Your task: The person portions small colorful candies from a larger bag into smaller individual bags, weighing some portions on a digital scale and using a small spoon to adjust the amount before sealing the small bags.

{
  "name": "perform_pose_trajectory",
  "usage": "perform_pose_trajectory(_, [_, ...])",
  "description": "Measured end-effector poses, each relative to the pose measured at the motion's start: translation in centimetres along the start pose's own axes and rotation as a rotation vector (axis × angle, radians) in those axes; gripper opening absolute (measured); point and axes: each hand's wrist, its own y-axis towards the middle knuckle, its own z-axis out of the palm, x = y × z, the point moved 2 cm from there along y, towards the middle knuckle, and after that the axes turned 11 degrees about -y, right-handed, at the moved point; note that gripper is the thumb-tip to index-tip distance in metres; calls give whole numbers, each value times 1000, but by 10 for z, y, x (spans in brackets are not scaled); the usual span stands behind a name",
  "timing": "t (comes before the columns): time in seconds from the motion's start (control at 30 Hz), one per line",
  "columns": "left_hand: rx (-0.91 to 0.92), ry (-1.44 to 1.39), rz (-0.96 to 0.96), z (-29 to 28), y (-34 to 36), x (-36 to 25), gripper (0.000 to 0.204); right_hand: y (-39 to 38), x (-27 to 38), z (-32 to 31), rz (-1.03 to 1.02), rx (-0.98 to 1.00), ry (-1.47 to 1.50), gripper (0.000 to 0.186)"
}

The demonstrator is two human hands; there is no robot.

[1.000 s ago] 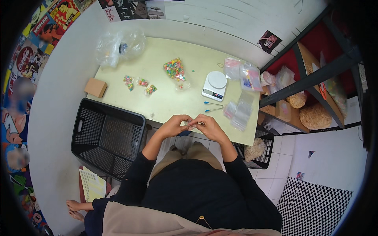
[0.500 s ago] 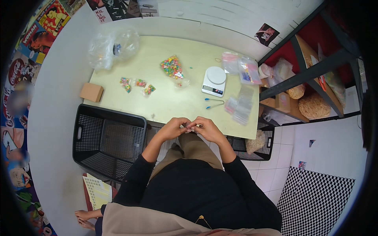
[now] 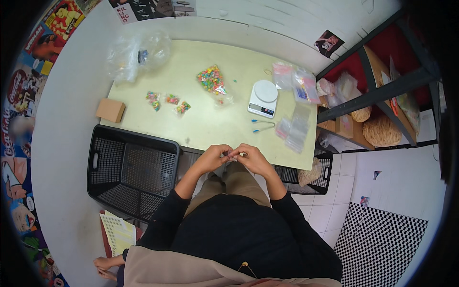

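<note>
At the table's front edge, my left hand [image 3: 214, 157] and my right hand [image 3: 253, 159] meet with fingers pinched together. Between the fingertips is a small clear plastic bag [image 3: 233, 158], mostly covered, so its contents are unclear. Beyond my hands lies a larger clear bag of multicoloured candies [image 3: 211, 79]. To its left, several small filled candy bags [image 3: 182, 107] rest on the pale table [image 3: 215, 126]. Blue-tipped tongs [image 3: 264, 126] lie right of my hands, in front of a white kitchen scale [image 3: 263, 98] with nothing on its pan.
Flat clear bags [image 3: 293, 131] lie along the right side. A crumpled plastic bag [image 3: 138, 56] and brown box [image 3: 111, 110] sit at left. Black crates [image 3: 134, 165] stand below the table. Shelving [image 3: 377, 100] rises at right. Another person's hands [image 3: 105, 266] show lower left.
The whole view has shifted slightly. My hands stay together on the small plastic bag, with only slight finger movement.
</note>
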Motion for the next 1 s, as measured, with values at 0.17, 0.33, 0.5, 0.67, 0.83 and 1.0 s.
perform_pose_trajectory(0.17, [-19, 7, -8, -4, -5, 2, 16, 4, 7, 2, -3, 23, -7, 16])
perform_pose_trajectory(0.33, [30, 23, -10, -3, 4, -4, 15, -1, 5, -1, -21, -38, -94, 15])
perform_pose_trajectory(0.5, [82, 85, 40, 9, 23, 3, 14, -12, -10, -8, 72, -81, -38, 14])
perform_pose_trajectory(0.67, [64, 159, 73, 13, 28, 2, 15, -10, -17, -11, 79, -62, 23, 13])
perform_pose_trajectory(0.83, [14, 52, 58, -3, 17, 6, 16, 1, -10, 0, 30, -71, 45, 13])
perform_pose_trajectory(1.0, [-60, -24, -18, -4, -1, 6, 16, 9, -5, 10, 37, 11, 44, 14])
